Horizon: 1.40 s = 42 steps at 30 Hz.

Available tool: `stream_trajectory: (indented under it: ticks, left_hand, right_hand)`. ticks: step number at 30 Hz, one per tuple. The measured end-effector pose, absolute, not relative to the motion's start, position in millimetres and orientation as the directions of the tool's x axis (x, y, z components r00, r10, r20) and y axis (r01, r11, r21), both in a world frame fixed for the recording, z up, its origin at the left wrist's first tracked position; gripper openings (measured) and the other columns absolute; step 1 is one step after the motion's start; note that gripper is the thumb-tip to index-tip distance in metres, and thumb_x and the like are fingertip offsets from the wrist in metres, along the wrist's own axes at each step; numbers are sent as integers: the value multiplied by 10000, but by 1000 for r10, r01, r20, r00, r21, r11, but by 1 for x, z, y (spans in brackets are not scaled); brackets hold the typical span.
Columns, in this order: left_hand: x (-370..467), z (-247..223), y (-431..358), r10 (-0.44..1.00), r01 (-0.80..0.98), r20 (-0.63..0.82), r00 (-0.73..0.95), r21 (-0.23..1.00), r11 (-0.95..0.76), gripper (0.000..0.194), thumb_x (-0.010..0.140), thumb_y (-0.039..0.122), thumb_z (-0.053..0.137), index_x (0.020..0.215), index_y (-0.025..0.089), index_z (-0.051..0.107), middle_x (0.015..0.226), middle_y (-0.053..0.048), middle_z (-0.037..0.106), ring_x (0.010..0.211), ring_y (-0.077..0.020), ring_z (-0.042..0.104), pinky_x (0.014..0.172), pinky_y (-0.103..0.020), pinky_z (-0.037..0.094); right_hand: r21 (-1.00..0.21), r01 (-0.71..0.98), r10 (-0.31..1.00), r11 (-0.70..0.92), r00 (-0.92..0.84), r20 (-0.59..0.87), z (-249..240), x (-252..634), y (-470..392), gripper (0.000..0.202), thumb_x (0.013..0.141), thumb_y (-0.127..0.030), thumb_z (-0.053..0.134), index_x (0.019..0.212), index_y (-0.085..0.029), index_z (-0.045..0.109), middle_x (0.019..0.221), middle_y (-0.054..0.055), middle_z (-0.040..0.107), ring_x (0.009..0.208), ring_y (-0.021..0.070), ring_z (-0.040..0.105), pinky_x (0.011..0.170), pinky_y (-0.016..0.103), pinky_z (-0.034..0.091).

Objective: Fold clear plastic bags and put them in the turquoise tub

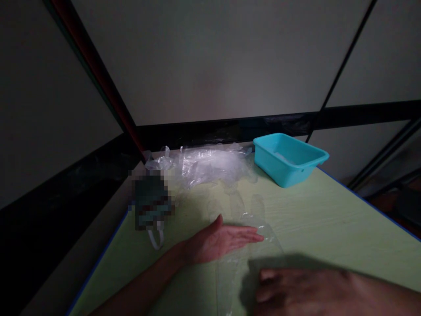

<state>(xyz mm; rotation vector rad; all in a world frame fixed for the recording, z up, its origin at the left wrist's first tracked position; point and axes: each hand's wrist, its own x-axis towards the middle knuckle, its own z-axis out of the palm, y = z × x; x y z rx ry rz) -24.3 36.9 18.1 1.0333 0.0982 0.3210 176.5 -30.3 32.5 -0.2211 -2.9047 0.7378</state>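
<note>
A clear plastic disposable glove [269, 232] lies spread on the table, its fingers pointing toward the back. My left hand [219, 243] rests across the middle of the glove, its fingers stretched out to the right and the thumb raised; it grips nothing. At the lower right, my right hand [296, 289] hovers low near the glove's right side, casting a shadow on the table. Its fingers are curled in and somewhat blurred, and whatever they may hold is hidden.
A pile of crumpled clear plastic [210, 164] lies along the back of the pale green table [329, 219]. At the back right stands a turquoise plastic basin [289, 169]. A pixelated dark item [153, 202] with a white loop sits at left. Panelled walls close in behind.
</note>
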Motion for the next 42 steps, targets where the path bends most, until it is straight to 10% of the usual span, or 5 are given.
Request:
stream_trajectory:
  ticks: [6,16,25,42]
  left_hand:
    - [-24,20,36,318,-217,67,946,860,462,722,813,635,290,1238,74,450,1313,-146,424,1274,-277,258,1044,-426,53]
    - [-22,16,34,348,-266,108,931,854,447,770,786,682,260,1199,76,496,1245,-114,503,1239,-306,310,1023,-457,114]
    - [-30,28,35,299,-162,95,950,964,210,682,739,598,485,1244,140,465,1321,-75,425,1251,-340,270,1021,-448,138]
    - [-29,16,42,425,-196,-122,897,753,629,398,904,360,349,1208,146,491,1226,-106,529,1200,-224,396,1006,-379,169]
  right_hand:
    - [-394,-57,-4,917,-991,133,28,171,-23,95,584,-252,514,575,-205,432,633,6,535,611,166,488,566,303,386]
    - [-940,-74,352,334,-915,198,56,186,5,49,711,-121,457,688,-161,442,794,62,554,755,138,513,689,300,425]
    - [-926,-359,657,-117,-727,199,36,193,28,166,756,-259,601,719,-127,508,827,61,620,714,130,591,625,253,433]
    - [-996,84,472,33,-880,-58,39,226,45,237,683,-282,684,783,-88,591,906,74,593,903,177,537,789,316,402]
